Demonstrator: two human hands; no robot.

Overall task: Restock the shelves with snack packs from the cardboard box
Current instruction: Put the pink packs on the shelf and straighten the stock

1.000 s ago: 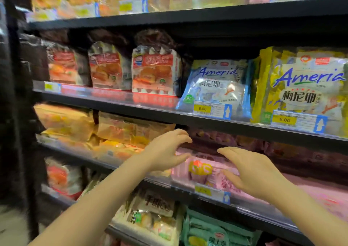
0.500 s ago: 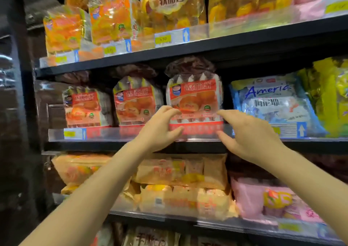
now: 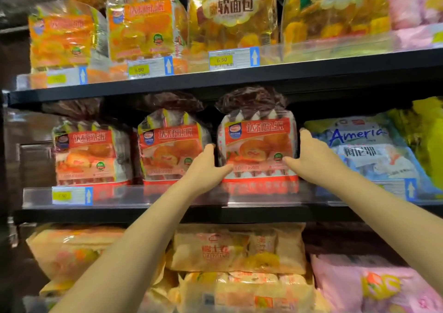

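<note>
Mid shelf (image 3: 143,213), L to R: red pack (image 3: 92,154) far left w/ price tag (image 3: 72,195) below it on the clear front rail, second red pack (image 3: 171,148) next to it, upright. L hand (image 3: 207,166) reaches up between second and third packs, thumb across the lower front of the third red pack (image 3: 257,145), fingers tucked round its left edge. That third pack stands upright at shelf front, just behind the rail, brown crinkled top nearly touching the top shelf (image 3: 239,77). R hand (image 3: 309,155) grips its right side, thumb on front, fingers behind the edge — so both hands clamp the same pack, one per side. Right of that, blue pack (image 3: 374,154) leaning back, touching R hand's back. Yellow pack (image 3: 429,135) at far right, partly cut off. Top shelf holds orange and yellow bread bags; bottom shelf has pale orange packs and a pink one. Cardboard box not in view.
</note>
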